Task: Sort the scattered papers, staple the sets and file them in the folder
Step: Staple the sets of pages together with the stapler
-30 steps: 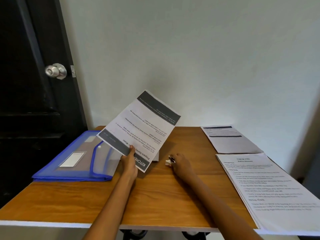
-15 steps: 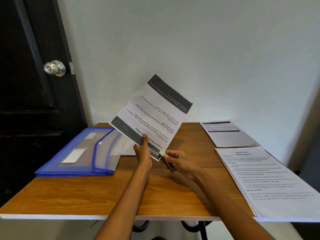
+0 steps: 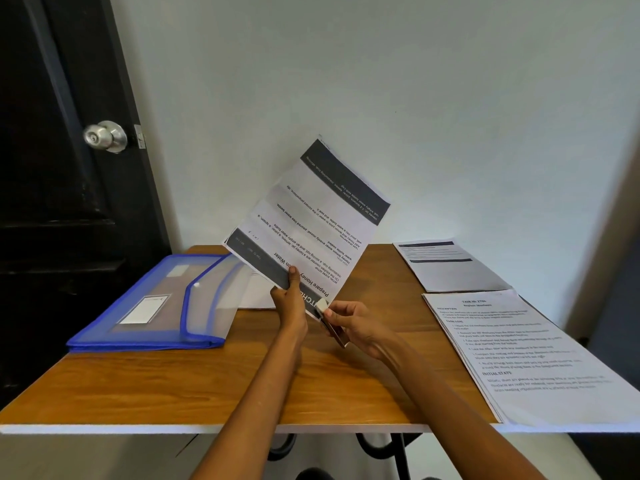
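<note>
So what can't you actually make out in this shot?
- Head view: how many sheets are in the raised white printed paper set; only the top page shows.
- The small stapler in the right hand: fingers hide most of it.
- The loose sheet behind the blue translucent plastic folder and left hand: mostly covered.

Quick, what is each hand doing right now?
Left hand: grips the raised paper set.
Right hand: holds the small stapler at its corner.
</note>
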A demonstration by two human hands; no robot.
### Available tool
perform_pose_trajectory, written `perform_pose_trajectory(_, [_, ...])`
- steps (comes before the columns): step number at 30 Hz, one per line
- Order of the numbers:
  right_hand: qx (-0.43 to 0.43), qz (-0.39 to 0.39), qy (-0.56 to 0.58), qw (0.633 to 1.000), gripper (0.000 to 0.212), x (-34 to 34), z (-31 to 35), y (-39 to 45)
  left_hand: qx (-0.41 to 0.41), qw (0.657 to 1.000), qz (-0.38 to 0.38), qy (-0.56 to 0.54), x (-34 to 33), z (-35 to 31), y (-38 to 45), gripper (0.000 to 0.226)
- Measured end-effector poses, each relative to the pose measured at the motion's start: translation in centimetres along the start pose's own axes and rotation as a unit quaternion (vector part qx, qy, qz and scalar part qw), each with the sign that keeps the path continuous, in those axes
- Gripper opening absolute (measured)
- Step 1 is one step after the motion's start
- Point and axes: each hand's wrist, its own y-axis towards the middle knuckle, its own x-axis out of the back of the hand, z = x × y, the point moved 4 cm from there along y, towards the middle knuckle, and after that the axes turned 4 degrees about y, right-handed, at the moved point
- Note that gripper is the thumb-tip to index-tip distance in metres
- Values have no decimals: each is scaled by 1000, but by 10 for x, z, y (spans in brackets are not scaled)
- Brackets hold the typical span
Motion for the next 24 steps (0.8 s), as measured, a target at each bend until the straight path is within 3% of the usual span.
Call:
perform_pose_trajectory(13, [3,4,-1,1000,22,5,-1,0,16,1000,9,-7,2,5,4,26])
perform_pose_trajectory(24, [-1,-53,5,999,18,2,-8,4,24,1000,-2,-16,3,15,6,28])
